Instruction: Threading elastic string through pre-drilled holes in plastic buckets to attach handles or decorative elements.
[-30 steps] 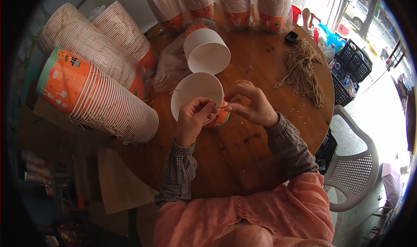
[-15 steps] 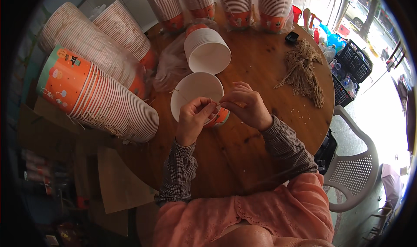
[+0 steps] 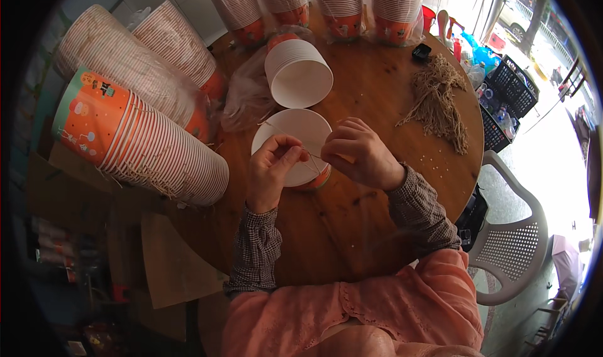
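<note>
head view: over the near middle of the wooden counter (image 3: 339, 238), the left hand (image 3: 270, 172) pinches a thin cord (image 3: 313, 163) between thumb and forefinger – its other fingers are curled in. the right hand (image 3: 363, 155) closes thumb and bent fingers on the cord too, though its knuckles hide just how it is gripped. the cord hangs over the near rim of an open paper tub (image 3: 301, 123), white inside; the left hand covers part of the tub, and only a slip of its orange outside shows near the right hand. a pale strand (image 3: 271, 126) lies at the tub's far left rim – whether it joins the cord is hard to tell. at the far right lies a tangled cord bundle (image 3: 436, 99). plastic blurs the wrapped stacks (image 3: 339, 2) on the far side, cut off at the top.
</note>
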A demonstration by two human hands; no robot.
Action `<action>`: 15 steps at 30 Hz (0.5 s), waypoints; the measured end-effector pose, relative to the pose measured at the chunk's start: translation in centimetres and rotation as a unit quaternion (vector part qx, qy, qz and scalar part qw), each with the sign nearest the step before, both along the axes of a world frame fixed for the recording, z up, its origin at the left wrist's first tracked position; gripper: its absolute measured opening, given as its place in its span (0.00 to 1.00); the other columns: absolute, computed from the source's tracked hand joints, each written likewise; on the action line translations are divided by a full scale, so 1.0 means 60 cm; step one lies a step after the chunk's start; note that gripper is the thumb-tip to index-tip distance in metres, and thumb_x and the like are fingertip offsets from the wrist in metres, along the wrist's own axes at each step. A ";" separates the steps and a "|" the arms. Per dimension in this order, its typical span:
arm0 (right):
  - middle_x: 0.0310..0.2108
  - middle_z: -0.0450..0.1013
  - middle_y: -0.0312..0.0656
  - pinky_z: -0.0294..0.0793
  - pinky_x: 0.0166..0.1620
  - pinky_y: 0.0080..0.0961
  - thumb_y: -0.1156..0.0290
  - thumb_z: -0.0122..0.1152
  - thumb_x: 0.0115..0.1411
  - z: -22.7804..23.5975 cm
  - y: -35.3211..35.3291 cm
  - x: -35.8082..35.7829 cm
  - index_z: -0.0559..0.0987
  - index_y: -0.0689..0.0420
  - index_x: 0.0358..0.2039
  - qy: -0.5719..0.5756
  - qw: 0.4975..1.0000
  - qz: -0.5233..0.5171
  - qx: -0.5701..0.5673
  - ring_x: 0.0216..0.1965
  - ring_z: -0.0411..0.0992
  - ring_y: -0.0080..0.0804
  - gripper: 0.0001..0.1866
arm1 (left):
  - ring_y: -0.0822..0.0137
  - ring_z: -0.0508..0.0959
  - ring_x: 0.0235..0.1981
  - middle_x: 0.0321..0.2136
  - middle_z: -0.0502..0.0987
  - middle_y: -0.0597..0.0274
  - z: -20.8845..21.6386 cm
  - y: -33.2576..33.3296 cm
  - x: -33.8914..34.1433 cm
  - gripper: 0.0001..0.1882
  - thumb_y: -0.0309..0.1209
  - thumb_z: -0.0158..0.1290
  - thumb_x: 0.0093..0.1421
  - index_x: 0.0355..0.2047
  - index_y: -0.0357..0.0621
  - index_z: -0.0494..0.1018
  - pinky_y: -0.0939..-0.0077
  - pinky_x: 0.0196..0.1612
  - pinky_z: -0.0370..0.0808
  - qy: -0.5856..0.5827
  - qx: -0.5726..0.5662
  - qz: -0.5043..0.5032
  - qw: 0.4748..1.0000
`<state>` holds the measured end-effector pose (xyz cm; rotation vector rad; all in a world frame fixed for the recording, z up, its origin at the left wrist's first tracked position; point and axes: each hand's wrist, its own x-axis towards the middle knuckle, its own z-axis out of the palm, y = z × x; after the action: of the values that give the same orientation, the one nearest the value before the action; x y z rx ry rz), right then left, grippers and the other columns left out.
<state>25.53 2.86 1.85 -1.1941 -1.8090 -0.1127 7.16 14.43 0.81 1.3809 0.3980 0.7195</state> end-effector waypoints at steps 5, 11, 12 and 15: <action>0.29 0.70 0.36 0.69 0.42 0.34 0.75 0.65 0.50 -0.004 0.000 -0.018 0.79 0.54 0.28 0.040 0.999 0.017 0.000 0.33 0.69 0.37 0.05 | 0.75 0.77 0.35 0.35 0.78 0.61 -0.001 -0.022 0.016 0.07 0.22 0.52 0.62 0.41 0.35 0.71 0.81 0.43 0.74 0.022 0.018 -0.011 1.000; 0.31 0.72 0.36 0.71 0.35 0.25 0.77 0.61 0.56 -0.010 -0.002 -0.014 0.79 0.57 0.32 0.165 0.985 0.004 -0.045 0.31 0.71 0.28 0.03 | 0.74 0.78 0.37 0.37 0.79 0.58 -0.002 -0.038 0.024 0.09 0.22 0.51 0.63 0.44 0.34 0.69 0.81 0.42 0.75 0.062 0.066 -0.041 0.995; 0.32 0.73 0.35 0.72 0.32 0.22 0.77 0.59 0.59 -0.012 -0.003 -0.012 0.79 0.58 0.35 0.243 0.964 0.038 -0.101 0.30 0.71 0.23 0.04 | 0.73 0.78 0.38 0.37 0.79 0.58 -0.003 -0.038 0.025 0.10 0.23 0.51 0.63 0.44 0.34 0.69 0.81 0.42 0.75 0.054 0.067 -0.047 0.995; 0.33 0.74 0.33 0.72 0.29 0.17 0.75 0.52 0.65 -0.019 0.004 -0.015 0.77 0.60 0.39 0.387 0.901 0.086 -0.175 0.29 0.71 0.17 0.06 | 0.73 0.79 0.38 0.37 0.79 0.57 -0.002 -0.038 0.023 0.09 0.23 0.50 0.64 0.44 0.35 0.67 0.81 0.42 0.76 0.035 0.068 -0.024 0.997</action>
<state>24.65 3.11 0.73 -1.0893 -1.2240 0.7246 8.52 12.15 0.70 1.5424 0.3755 0.6694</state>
